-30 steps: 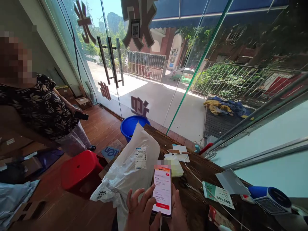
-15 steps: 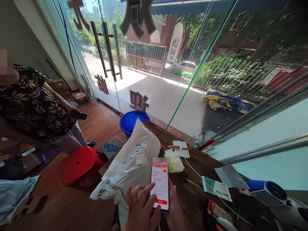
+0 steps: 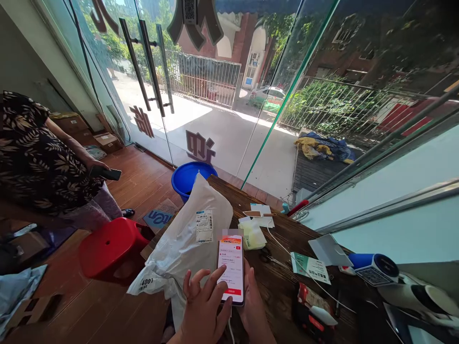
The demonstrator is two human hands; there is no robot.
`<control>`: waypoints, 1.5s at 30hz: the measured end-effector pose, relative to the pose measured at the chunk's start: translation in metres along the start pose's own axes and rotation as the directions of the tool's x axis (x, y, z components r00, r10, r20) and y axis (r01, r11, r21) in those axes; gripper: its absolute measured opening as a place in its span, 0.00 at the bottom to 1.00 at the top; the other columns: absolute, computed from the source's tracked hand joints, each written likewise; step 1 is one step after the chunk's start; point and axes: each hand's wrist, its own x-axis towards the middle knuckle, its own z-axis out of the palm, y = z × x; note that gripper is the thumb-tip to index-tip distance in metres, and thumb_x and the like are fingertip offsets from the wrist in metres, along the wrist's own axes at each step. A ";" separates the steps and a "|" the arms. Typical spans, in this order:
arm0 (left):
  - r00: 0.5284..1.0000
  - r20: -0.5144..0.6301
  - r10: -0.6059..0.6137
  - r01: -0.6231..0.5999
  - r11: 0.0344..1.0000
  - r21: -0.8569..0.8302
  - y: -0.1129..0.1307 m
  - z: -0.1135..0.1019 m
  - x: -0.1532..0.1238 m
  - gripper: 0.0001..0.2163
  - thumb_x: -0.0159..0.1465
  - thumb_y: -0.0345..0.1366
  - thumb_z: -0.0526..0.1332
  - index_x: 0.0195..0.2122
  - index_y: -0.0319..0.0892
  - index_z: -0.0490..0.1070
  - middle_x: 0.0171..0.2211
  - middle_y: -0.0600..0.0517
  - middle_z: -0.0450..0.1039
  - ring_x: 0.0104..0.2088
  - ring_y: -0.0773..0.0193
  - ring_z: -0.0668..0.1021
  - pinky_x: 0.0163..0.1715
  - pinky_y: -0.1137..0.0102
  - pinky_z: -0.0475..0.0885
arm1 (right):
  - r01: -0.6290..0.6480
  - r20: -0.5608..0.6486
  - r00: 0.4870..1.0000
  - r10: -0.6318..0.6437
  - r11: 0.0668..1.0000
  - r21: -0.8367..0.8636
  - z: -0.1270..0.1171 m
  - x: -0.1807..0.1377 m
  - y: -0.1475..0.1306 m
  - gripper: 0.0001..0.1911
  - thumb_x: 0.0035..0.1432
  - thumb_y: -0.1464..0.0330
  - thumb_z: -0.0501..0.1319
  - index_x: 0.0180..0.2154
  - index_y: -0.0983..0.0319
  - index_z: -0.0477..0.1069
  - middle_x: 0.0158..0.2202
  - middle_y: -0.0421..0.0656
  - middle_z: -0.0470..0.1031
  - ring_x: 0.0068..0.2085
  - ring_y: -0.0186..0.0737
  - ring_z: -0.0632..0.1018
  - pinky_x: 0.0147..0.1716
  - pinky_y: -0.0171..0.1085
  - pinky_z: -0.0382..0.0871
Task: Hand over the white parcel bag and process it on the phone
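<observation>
A smartphone [image 3: 231, 274] with a lit white, orange and red screen sits upright in front of me, a cable hanging below it. My right hand [image 3: 255, 306] is closed around its right side and back, the fingers behind it hidden. Over the screen's lower left reaches my left hand [image 3: 206, 303], fingers spread and holding nothing. Its index fingertip is at the glass; I cannot tell whether it touches. Behind the phone, a large white plastic mailing bag [image 3: 179, 253] with a printed label [image 3: 204, 226] lies across the table's left part.
On the dark wooden table [image 3: 276, 291] are a knife [image 3: 258, 214], scissors [image 3: 271, 256], a green-white card [image 3: 310, 267], a tape dispenser [image 3: 313, 313] and a blue-white scanner [image 3: 375, 267]. A blue bin [image 3: 191, 177] and red stool [image 3: 113, 246] stand beyond. A person [image 3: 46, 157] holds a dark phone at left.
The view has turned slightly, so the surroundings sit further left. My right hand still holds the smartphone, and my left hand stays over its screen.
</observation>
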 end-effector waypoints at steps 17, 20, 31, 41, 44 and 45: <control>0.989 -0.092 -0.118 0.107 0.988 -0.116 0.004 0.008 -0.004 0.06 0.61 0.33 0.56 0.36 0.49 0.72 0.48 0.58 0.77 0.49 0.59 0.67 0.63 0.60 0.37 | 0.025 0.021 0.999 -0.025 1.000 -0.018 0.001 0.001 0.000 0.41 0.41 0.41 0.66 0.54 0.54 0.67 0.52 0.43 0.75 0.56 0.49 0.71 0.56 0.48 0.66; 0.999 -0.038 -0.031 0.030 0.999 -0.026 -0.001 0.000 0.000 0.06 0.59 0.33 0.59 0.37 0.49 0.72 0.50 0.59 0.76 0.49 0.59 0.67 0.64 0.61 0.34 | 0.017 0.028 0.999 -0.017 1.000 -0.003 0.000 0.002 -0.001 0.41 0.40 0.41 0.66 0.52 0.54 0.68 0.51 0.43 0.76 0.56 0.49 0.72 0.56 0.47 0.66; 0.995 -0.033 -0.098 0.095 0.992 -0.082 -0.001 0.005 -0.001 0.06 0.61 0.32 0.57 0.37 0.48 0.71 0.48 0.55 0.75 0.48 0.56 0.66 0.60 0.57 0.42 | 0.027 0.096 0.995 -0.021 0.998 -0.065 -0.007 0.001 -0.007 0.51 0.42 0.46 0.69 0.62 0.56 0.53 0.54 0.48 0.73 0.53 0.51 0.74 0.51 0.47 0.69; 0.967 -0.141 -0.211 0.187 0.968 -0.168 -0.007 -0.012 -0.001 0.08 0.66 0.35 0.52 0.37 0.46 0.71 0.36 0.50 0.68 0.39 0.58 0.66 0.50 0.60 0.54 | 0.111 0.376 0.926 -0.027 0.973 -0.204 -0.011 -0.006 -0.012 0.58 0.45 0.72 0.67 0.66 0.54 0.31 0.57 0.47 0.70 0.53 0.48 0.74 0.51 0.46 0.69; 0.964 -0.168 -0.207 0.180 0.970 -0.163 -0.008 -0.015 0.001 0.09 0.67 0.35 0.52 0.37 0.45 0.72 0.35 0.50 0.68 0.39 0.59 0.66 0.50 0.60 0.53 | 0.097 0.358 0.934 -0.019 0.975 -0.202 -0.009 -0.006 -0.014 0.57 0.44 0.72 0.67 0.66 0.54 0.32 0.56 0.47 0.71 0.53 0.48 0.74 0.50 0.45 0.69; 0.960 -0.179 -0.214 0.185 0.969 -0.166 -0.008 -0.016 0.001 0.09 0.67 0.35 0.52 0.36 0.45 0.71 0.35 0.50 0.67 0.39 0.59 0.66 0.50 0.60 0.53 | 0.092 0.356 0.934 -0.016 0.976 -0.198 -0.009 -0.006 -0.015 0.57 0.44 0.71 0.67 0.66 0.55 0.33 0.56 0.48 0.71 0.53 0.49 0.74 0.50 0.45 0.69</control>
